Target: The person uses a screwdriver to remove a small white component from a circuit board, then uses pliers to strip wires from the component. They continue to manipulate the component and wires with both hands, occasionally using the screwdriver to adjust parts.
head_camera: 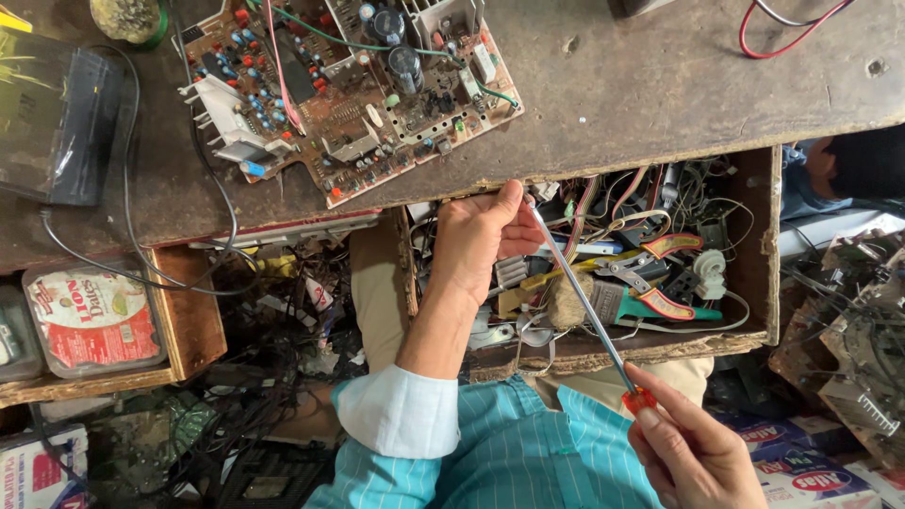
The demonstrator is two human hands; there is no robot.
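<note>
My right hand [693, 452] grips the orange handle of a long screwdriver [584, 300] near the bottom right. Its metal shaft runs up and left over an open wooden drawer [759, 273]. My left hand [481, 240] reaches over the drawer's left side and pinches the shaft near its tip, just below the bench edge. The drawer holds tangled wires, pliers with red and green grips [660, 303], and small parts. A brown circuit board [349, 90] with capacitors and a heat sink lies on the worn bench top above.
A black box with a cable [57, 113] sits at the bench's left. A second open drawer [193, 325] holds a red-labelled plastic tub [92, 319]. Cluttered boards and wires fill the floor left and right. Red and black leads [792, 28] lie at top right.
</note>
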